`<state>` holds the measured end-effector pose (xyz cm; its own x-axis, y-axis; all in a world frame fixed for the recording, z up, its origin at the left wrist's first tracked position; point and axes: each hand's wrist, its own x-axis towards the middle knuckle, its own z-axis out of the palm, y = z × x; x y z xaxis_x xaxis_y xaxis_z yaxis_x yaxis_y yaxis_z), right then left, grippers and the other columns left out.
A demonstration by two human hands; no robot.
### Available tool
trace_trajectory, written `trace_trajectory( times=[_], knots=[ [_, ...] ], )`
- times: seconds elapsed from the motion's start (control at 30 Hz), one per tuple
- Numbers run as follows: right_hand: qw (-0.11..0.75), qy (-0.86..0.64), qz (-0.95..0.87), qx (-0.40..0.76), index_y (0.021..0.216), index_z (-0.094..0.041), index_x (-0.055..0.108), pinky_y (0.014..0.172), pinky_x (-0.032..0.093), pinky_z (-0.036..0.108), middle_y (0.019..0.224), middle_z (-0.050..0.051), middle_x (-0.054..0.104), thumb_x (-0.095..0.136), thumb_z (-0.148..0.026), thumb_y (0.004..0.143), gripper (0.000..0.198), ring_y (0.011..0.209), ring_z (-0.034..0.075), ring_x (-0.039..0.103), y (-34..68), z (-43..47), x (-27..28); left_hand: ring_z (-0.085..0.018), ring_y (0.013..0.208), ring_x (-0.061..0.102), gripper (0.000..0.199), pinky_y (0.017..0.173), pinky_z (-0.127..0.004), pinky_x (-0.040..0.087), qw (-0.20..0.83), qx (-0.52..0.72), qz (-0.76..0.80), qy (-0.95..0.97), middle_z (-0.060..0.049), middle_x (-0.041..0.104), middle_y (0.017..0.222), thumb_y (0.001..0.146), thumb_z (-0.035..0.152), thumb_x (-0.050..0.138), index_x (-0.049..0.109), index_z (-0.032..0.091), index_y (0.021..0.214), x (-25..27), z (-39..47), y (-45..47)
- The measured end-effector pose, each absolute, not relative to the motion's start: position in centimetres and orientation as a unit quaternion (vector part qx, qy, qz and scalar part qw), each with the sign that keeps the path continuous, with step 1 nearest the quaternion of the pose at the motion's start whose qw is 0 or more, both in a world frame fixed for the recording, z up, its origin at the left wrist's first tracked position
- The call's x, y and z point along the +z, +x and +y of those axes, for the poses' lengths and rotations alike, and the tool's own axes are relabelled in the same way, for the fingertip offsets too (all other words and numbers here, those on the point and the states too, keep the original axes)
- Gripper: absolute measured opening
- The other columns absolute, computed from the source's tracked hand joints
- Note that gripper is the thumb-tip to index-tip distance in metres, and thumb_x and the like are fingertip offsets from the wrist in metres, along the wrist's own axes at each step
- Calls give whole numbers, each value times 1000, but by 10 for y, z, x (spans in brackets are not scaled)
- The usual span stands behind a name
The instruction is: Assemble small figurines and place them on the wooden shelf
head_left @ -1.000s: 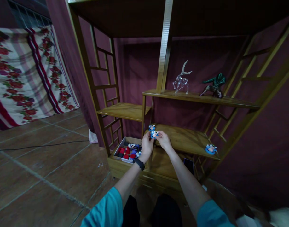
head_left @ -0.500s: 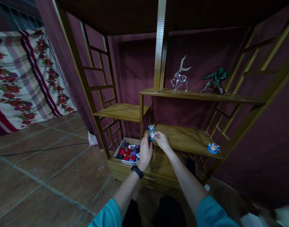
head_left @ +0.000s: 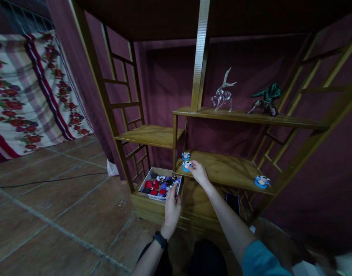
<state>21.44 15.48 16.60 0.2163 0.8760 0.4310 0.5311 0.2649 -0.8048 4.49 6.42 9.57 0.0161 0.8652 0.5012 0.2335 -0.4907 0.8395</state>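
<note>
My right hand pinches the right side of a small blue-based figurine, which stands at the left front of the lower wooden shelf. Just behind it is a similar blue-based figurine. My left hand, a dark watch on its wrist, is over the front right edge of a white box. Its fingers are apart and appear to hold nothing. Inside the box lie several small red, black, purple and white figures. Another blue-based figurine sits at the shelf's right front corner.
On the upper shelf stand a clear glass deer and a green-cloaked figure. A wooden post rises from that shelf. A dark flat object leans below the lower shelf. A black cable crosses the tiled floor.
My left hand has left the front figurine and moved down and left to the box. My right hand stays at that figurine. The view has shifted slightly.
</note>
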Motion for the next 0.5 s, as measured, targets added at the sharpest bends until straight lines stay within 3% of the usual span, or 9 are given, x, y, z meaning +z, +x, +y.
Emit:
trace_trajectory(
  times=[0.27, 0.5],
  knots=[
    [528, -573, -602, 176, 91, -22, 65, 69, 47, 28, 83, 2, 69, 64, -33, 69, 25, 71, 16, 62, 216, 158, 163, -22, 96, 58, 47, 90, -38, 41, 383, 543, 457, 591, -10, 57, 117, 75, 14, 50, 53, 23, 122, 48, 58, 32],
    [529, -569, -600, 192, 91, -20, 65, 69, 48, 28, 84, 4, 69, 65, -34, 68, 27, 71, 16, 62, 216, 160, 164, -22, 94, 59, 45, 87, -36, 43, 440, 547, 475, 531, -10, 62, 108, 70, 13, 55, 57, 20, 115, 25, 62, 27]
  ],
)
